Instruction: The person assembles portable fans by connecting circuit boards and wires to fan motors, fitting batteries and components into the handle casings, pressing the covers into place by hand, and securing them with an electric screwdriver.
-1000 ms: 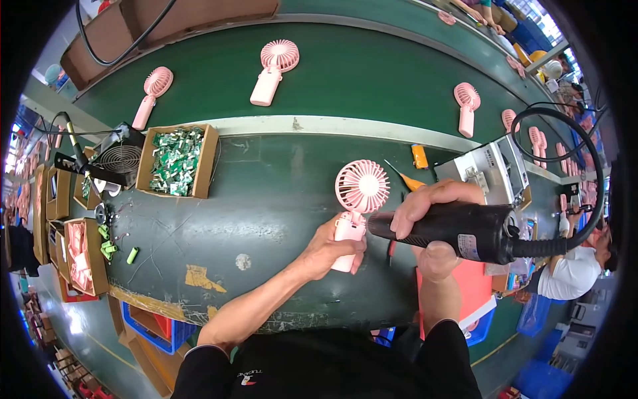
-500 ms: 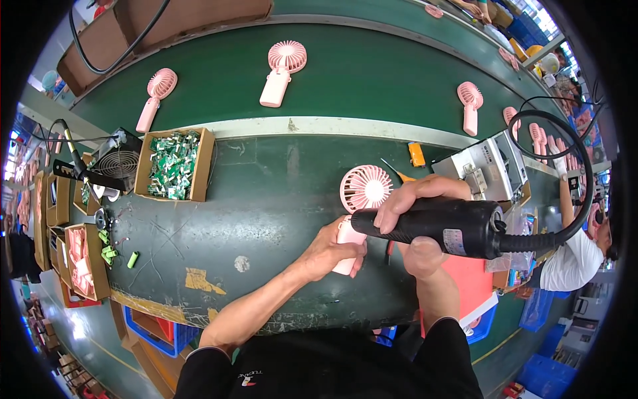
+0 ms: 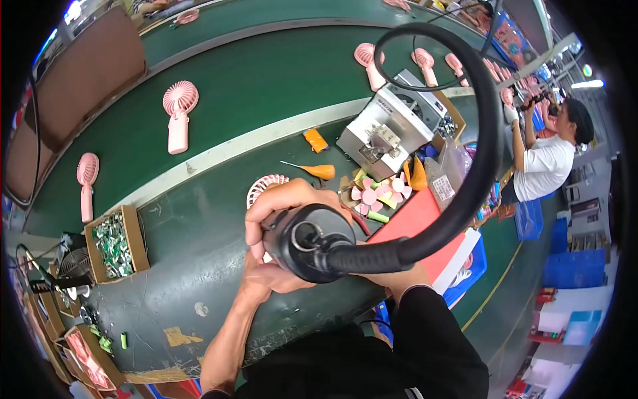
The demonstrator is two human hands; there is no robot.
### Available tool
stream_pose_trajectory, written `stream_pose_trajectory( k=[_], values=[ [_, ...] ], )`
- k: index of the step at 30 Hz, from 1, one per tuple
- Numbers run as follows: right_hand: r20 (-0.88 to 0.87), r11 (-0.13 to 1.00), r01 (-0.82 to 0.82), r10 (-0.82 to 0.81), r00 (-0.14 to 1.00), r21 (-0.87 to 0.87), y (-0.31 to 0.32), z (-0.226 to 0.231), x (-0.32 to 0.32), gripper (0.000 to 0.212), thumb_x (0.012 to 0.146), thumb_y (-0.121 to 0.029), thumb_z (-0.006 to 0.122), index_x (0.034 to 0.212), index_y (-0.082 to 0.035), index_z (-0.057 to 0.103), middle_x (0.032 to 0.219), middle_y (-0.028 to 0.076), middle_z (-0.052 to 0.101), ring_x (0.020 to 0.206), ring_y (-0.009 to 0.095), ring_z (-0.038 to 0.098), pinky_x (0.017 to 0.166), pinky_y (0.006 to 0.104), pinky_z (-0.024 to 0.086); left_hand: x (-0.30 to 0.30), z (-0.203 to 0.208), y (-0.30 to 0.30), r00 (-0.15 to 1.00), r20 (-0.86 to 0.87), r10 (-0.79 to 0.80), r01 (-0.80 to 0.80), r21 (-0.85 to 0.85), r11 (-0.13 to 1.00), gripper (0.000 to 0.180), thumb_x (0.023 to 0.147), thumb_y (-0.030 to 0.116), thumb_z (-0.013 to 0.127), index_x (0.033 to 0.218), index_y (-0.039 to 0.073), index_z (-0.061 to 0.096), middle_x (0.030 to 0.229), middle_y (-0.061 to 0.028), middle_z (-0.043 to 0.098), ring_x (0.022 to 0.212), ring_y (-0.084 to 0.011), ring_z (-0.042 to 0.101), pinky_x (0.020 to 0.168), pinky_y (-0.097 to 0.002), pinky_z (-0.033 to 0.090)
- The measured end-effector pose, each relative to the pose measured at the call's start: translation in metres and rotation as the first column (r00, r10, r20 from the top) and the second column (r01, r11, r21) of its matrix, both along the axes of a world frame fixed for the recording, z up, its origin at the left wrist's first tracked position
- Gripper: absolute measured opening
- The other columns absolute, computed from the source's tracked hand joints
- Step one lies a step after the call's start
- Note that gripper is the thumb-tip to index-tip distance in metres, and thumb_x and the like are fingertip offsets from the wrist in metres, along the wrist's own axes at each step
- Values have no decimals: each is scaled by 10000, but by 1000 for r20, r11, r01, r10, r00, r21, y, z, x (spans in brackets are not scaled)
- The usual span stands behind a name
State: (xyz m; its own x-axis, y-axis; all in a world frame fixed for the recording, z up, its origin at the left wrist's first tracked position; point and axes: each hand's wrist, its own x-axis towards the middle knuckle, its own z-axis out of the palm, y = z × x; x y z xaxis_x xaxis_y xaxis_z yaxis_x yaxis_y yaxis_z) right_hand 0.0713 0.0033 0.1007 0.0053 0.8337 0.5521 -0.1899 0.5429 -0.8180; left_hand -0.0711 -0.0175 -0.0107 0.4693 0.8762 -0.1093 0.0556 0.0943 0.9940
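Observation:
My right hand (image 3: 289,199) is wrapped round a black electric screwdriver (image 3: 312,243), whose cable end now points up toward me. A thick black cable (image 3: 452,223) leaves it and loops up on the right. Below and left of the tool, my left hand (image 3: 269,276) is closed on a pink handheld fan (image 3: 264,188). Only the fan's slatted head and a sliver of its body show; the tool and my hands cover the rest. The screwdriver's tip is hidden too. Just beyond my right hand lies an orange-handled screwdriver (image 3: 319,171).
Pink fans (image 3: 178,116) lie on the green conveyor (image 3: 266,80). A box of circuit boards (image 3: 136,239) stands left, a silver machine (image 3: 385,126) at the back right. Pink fan blades (image 3: 369,194) lie near a red sheet (image 3: 412,229). A co-worker (image 3: 548,156) is at the far right.
The view has turned right, so the bench items sit further left. The screwdriver has swung from lying sideways to pointing away from me, covering most of the fan.

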Motion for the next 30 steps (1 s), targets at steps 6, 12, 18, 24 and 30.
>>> stream_pose_trajectory(
  k=[6,12,18,24,30],
  values=[
    [35,999,-14,13,999,33,-2,22,17,573,672,5,838,1133,-9,497,917,91,614,705,109,615,583,252,508,9,-12,-2,957,270,-109,195,-312,930,271,913,211,603,1023,-33,560,747,-122,604,562,-211,584,493,-318,487],
    [387,962,194,-107,916,-194,-5,80,49,499,752,-299,792,980,53,522,795,142,600,714,225,610,648,348,489,8,21,-5,907,390,160,53,-482,875,434,798,12,613,1200,8,448,850,-120,587,572,-184,568,464,-302,474],
    [928,885,423,26,373,-195,-38,0,127,448,756,-311,703,982,46,554,956,236,591,915,398,616,794,463,496,14,13,-7,823,515,239,36,-468,883,392,842,24,582,1212,53,458,857,-120,584,548,-169,546,442,-292,457],
    [983,848,523,-160,90,90,-45,-13,137,437,751,-296,723,987,45,584,964,201,569,927,371,613,796,452,509,-2,28,-12,908,374,189,-49,-353,934,354,865,31,576,1193,53,445,840,-110,583,544,-154,543,437,-276,456],
    [848,980,105,88,522,-167,-36,13,70,937,642,-549,798,1301,26,463,1159,268,542,1100,410,549,914,441,474,-39,44,-20,962,-273,-15,129,405,905,476,851,5,535,1310,32,413,875,-162,593,682,-263,610,582,-378,504]
  ],
)
